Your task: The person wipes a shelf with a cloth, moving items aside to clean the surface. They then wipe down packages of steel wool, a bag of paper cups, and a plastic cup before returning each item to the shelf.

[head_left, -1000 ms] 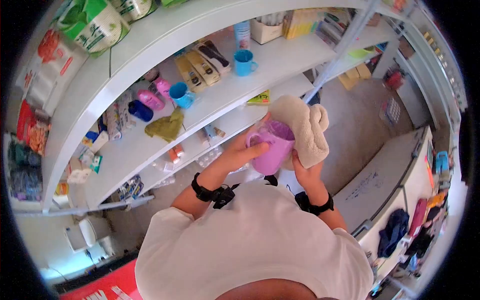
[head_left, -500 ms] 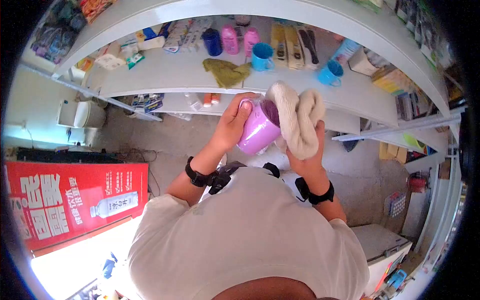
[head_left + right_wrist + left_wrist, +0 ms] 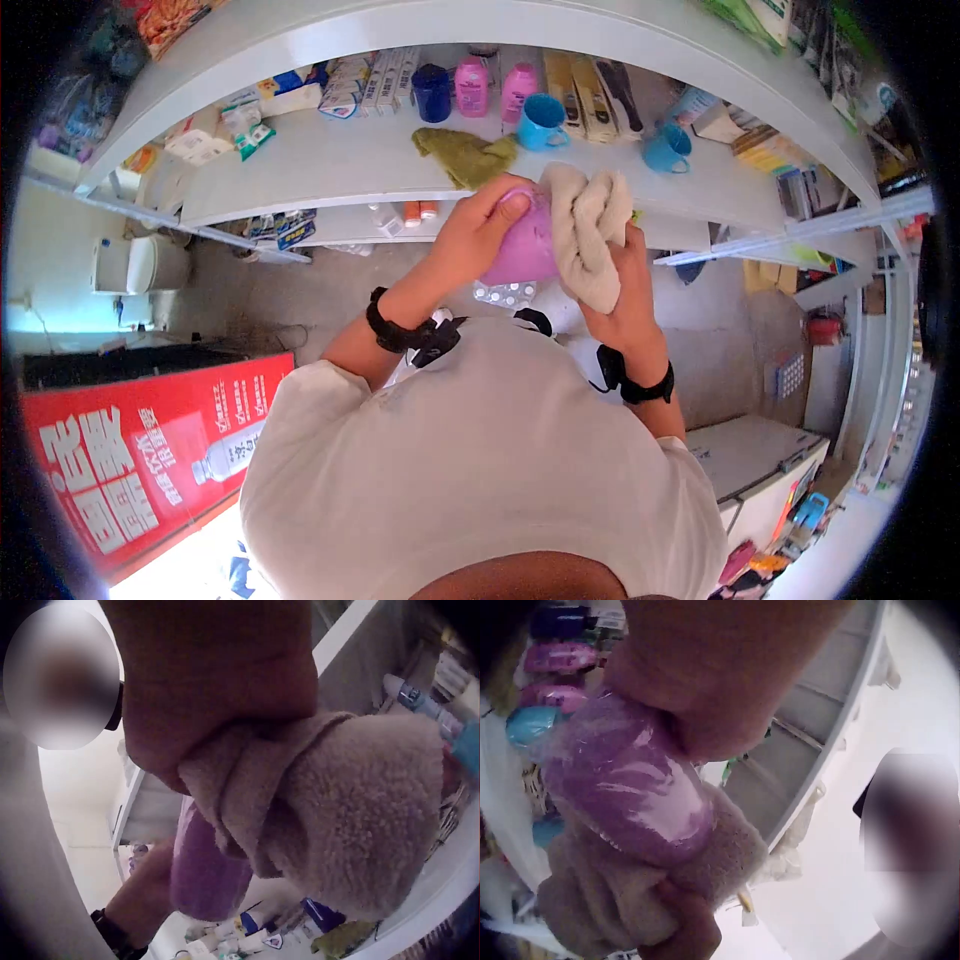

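The left hand (image 3: pixel 474 236) grips a purple mug (image 3: pixel 525 245) by its side, thumb near the rim. In the left wrist view the mug (image 3: pixel 630 787) shows a shiny clear wrapping. A folded beige towel (image 3: pixel 588 235) is held in the right hand (image 3: pixel 622 290), pressed against the mug's open end. The right wrist view shows the towel (image 3: pixel 352 810) bunched below the right hand (image 3: pixel 217 690), with the mug (image 3: pixel 206 870) beside it. On the shelf beyond lies a green cloth (image 3: pixel 462 155), near a blue mug (image 3: pixel 542 122); a second blue mug (image 3: pixel 667 149) stands to its right.
The white shelf (image 3: pixel 330 165) carries pink bottles (image 3: pixel 471 87), a dark blue cup (image 3: pixel 432 93), boxes and packaged brushes (image 3: pixel 590 95). A lower shelf edge runs beneath it. A red printed box (image 3: pixel 150 450) is at the lower left, a white chest (image 3: pixel 745 450) at the lower right.
The view has swung round toward the shelf. Since half a second ago the mug has tilted, and the towel has come closer over its mouth. Both hands keep their holds.
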Demonstrator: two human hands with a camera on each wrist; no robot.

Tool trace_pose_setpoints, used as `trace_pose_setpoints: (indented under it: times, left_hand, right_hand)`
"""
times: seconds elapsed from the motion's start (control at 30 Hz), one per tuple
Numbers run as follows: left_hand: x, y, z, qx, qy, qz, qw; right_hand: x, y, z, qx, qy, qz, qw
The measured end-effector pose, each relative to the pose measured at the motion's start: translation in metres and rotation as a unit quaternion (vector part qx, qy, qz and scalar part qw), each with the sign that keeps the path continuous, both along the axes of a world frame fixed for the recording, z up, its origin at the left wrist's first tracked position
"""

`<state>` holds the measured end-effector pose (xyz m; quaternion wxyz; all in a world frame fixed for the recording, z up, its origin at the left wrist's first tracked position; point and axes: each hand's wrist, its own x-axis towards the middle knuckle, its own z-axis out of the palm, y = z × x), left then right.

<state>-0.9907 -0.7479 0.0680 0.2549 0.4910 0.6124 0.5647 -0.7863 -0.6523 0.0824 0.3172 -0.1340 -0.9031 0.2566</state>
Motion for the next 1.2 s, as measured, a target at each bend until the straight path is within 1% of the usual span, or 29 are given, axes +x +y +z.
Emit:
trace_pose_setpoints:
  times: [0.07, 0.1, 0.13, 0.17, 0.2, 0.3, 0.33, 0.37, 0.4, 0.47, 0.5, 0.53, 0.57, 0.63, 0.67, 0.7, 0.73, 0.77, 0.8, 0.87, 0.9, 0.93, 0.97, 1.0, 1.07, 1.1, 1.13, 1.17, 1.2]
  left_hand:
    - [-0.014, 0.005, -0.016, -0.026, -0.140, -0.018, 0.990]
    - [-0.019, 0.007, -0.020, -0.042, -0.210, -0.029, 0.976]
    - [-0.024, 0.008, -0.022, -0.052, -0.326, -0.042, 0.943]
    - [-0.027, 0.010, -0.024, -0.063, -0.438, -0.054, 0.895]
    - [-0.030, 0.012, -0.026, -0.076, -0.542, -0.063, 0.834]
    - [-0.030, 0.022, -0.036, -0.061, -0.629, -0.075, 0.771]
    - [-0.026, 0.023, -0.035, -0.055, -0.595, -0.064, 0.799]
    - [-0.019, 0.023, -0.031, -0.048, -0.560, -0.053, 0.825]
    - [-0.015, 0.022, -0.030, -0.040, -0.524, -0.042, 0.850]
    - [-0.013, 0.021, -0.040, 0.016, -0.383, -0.095, 0.919]
    - [-0.010, 0.018, -0.038, 0.046, -0.308, -0.119, 0.943]
    - [-0.004, 0.014, -0.036, 0.039, -0.295, -0.142, 0.944]
    - [0.003, 0.008, -0.031, 0.034, -0.282, -0.164, 0.945]
    - [0.016, -0.001, -0.019, 0.022, -0.267, -0.195, 0.943]
    - [0.022, -0.001, -0.019, 0.035, -0.262, -0.186, 0.946]
    - [0.028, 0.000, -0.022, 0.047, -0.257, -0.176, 0.949]
    - [0.033, 0.002, -0.025, 0.060, -0.250, -0.164, 0.953]
    - [0.036, 0.006, -0.031, 0.090, -0.203, -0.144, 0.964]
    - [0.042, 0.005, -0.034, 0.096, -0.189, -0.107, 0.971]
    - [0.056, 0.002, -0.038, 0.105, -0.157, -0.032, 0.982]
    - [0.062, 0.005, -0.034, 0.129, -0.164, -0.022, 0.978]
    - [0.069, 0.003, -0.029, 0.124, -0.119, -0.022, 0.985]
    - [0.078, -0.001, -0.023, 0.117, -0.074, -0.023, 0.990]
    - [0.087, -0.004, -0.014, 0.108, -0.028, -0.024, 0.993]
    - [0.110, -0.001, -0.009, 0.104, -0.113, -0.085, 0.985]
    - [0.127, 0.001, -0.002, 0.096, -0.132, -0.106, 0.981]
    - [0.142, 0.005, 0.003, 0.088, -0.151, -0.128, 0.976]
    - [0.155, 0.011, -0.002, 0.074, -0.118, -0.118, 0.983]
    - [0.165, 0.017, -0.014, 0.060, -0.085, -0.111, 0.988]
  right_hand:
    - [0.004, -0.004, -0.005, -0.007, -0.036, 0.013, 0.999]
    - [-0.002, -0.015, -0.003, -0.097, 0.002, -0.027, 0.995]
    - [-0.014, -0.030, 0.001, -0.186, 0.042, -0.067, 0.979]
    - [-0.021, -0.039, 0.001, -0.202, 0.063, -0.092, 0.973]
    - [-0.028, -0.047, 0.000, -0.218, 0.086, -0.117, 0.965]
    - [-0.037, -0.063, -0.018, -0.089, 0.082, -0.144, 0.982]
    - [-0.040, -0.069, -0.023, -0.051, 0.080, -0.154, 0.984]
    - [-0.039, -0.071, -0.020, 0.001, 0.042, -0.172, 0.984]
    - [-0.035, -0.076, -0.031, -0.032, 0.059, -0.193, 0.979]
    - [-0.027, -0.085, -0.053, -0.099, 0.098, -0.232, 0.963]
    - [-0.017, -0.088, -0.052, -0.142, 0.097, -0.248, 0.953]
    - [-0.009, -0.093, -0.051, -0.234, 0.122, -0.242, 0.934]
    - [-0.002, -0.097, -0.047, -0.322, 0.153, -0.239, 0.903]
    - [0.012, -0.095, -0.050, -0.333, 0.163, -0.191, 0.909]
    - [0.019, -0.090, -0.050, -0.337, 0.168, -0.161, 0.912]
    - [0.019, -0.088, -0.045, -0.342, 0.184, -0.160, 0.907]
    - [0.022, -0.083, -0.046, -0.294, 0.163, -0.173, 0.926]
    - [0.027, -0.077, -0.049, -0.245, 0.142, -0.184, 0.941]
    - [0.033, -0.071, -0.051, -0.196, 0.122, -0.194, 0.953]
    - [0.043, -0.058, -0.054, -0.208, 0.110, -0.177, 0.956]
    - [0.044, -0.053, -0.051, -0.235, 0.135, -0.162, 0.949]
    - [0.048, -0.050, -0.050, -0.263, 0.161, -0.146, 0.940]
    - [0.054, -0.048, -0.050, -0.370, 0.192, -0.107, 0.903]
    - [0.062, -0.044, -0.056, -0.364, 0.197, -0.100, 0.905]
    - [0.082, -0.032, -0.068, -0.355, 0.209, -0.088, 0.907]
    - [0.093, -0.030, -0.063, -0.339, 0.207, -0.104, 0.912]
    - [0.104, -0.025, -0.052, -0.250, 0.168, -0.112, 0.947]
    - [0.118, -0.020, -0.040, -0.159, 0.128, -0.123, 0.971]
    - [0.132, -0.015, -0.037, -0.066, 0.087, -0.136, 0.985]
